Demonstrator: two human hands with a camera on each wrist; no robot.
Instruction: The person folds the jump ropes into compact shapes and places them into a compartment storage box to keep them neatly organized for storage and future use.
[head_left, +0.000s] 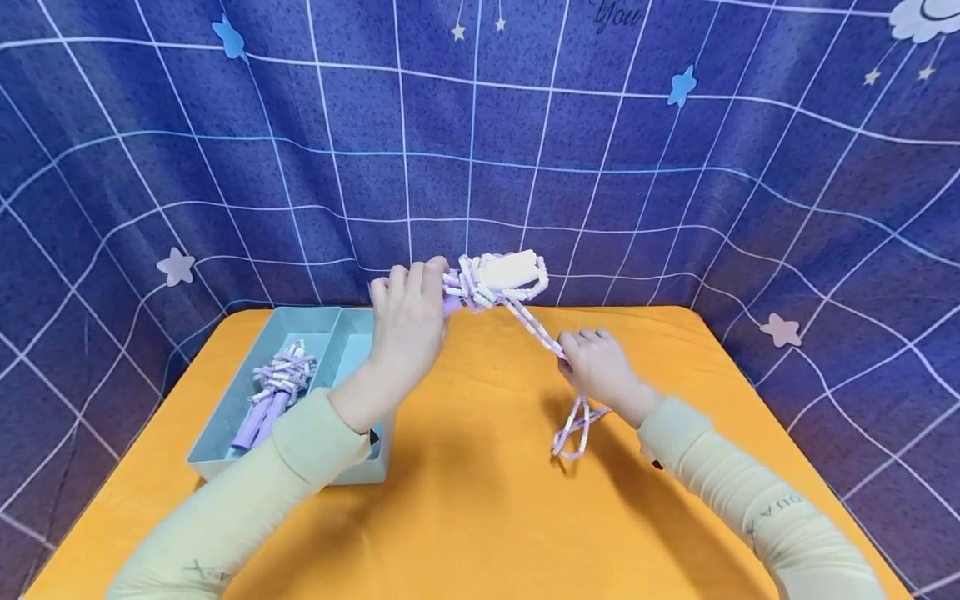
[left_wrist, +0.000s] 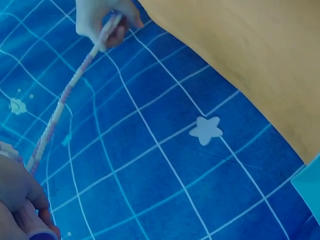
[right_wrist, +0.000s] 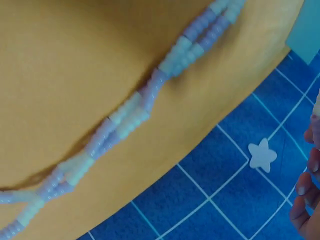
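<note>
A jump rope with white and lilac beads (head_left: 480, 287) is held up over the table, part of its cord wound round the lilac handles, with a white end sticking out at the right. My left hand (head_left: 408, 312) grips the handles at the left of the windings. Off to the right, my right hand (head_left: 600, 367) holds the doubled beaded cord (head_left: 534, 327), which runs in a straight line between the hands. Below the right hand hangs a loose loop (head_left: 573, 433); the right wrist view shows its twisted beaded strands (right_wrist: 135, 110) close up.
At the left stands a pale blue divided box (head_left: 225, 417). Its left compartment holds another wound beaded jump rope (head_left: 281, 383) with lilac handles. An orange cloth (head_left: 487, 517) covers the table, and a blue grid-patterned curtain (head_left: 480, 192) hangs behind and at both sides.
</note>
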